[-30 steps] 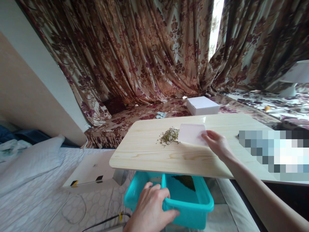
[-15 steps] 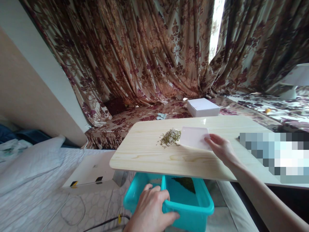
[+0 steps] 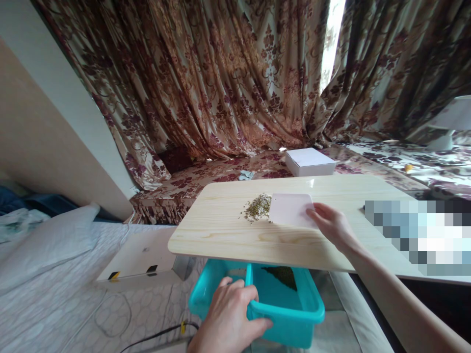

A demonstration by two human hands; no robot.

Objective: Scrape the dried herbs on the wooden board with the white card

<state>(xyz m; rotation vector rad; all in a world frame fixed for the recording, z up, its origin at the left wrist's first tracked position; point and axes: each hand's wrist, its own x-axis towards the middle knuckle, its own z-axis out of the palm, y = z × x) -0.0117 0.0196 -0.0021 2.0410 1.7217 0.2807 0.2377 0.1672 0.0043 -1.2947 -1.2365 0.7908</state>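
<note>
Head view: loose green-and-white grain heap [image 3: 257,208], ungathered, toward far-left corner of pale wood-grain table [image 3: 221,241]. Right hand [image 3: 331,225] pinches flat whitish sheet [image 3: 291,210] beside it; left hand [image 3: 235,314] grips turquoise two-compartment plastic bin [image 3: 289,329] below near edge, green grains [image 3: 284,277] already inside.

Obscured and cropped areas, referenced to the tabletop [image 3: 221,240]
Below the tabletop, its front edge hides the far rim of the turquoise bin [image 3: 287,312]; the left hand [image 3: 235,314] covers the bin's near left rim. At the tabletop's right end, a pixelated patch [image 3: 423,235] masks the surface. Beyond it, far right, the lamp [image 3: 455,115] is cropped; a yellow object [image 3: 408,167] is too small to identify.
</note>
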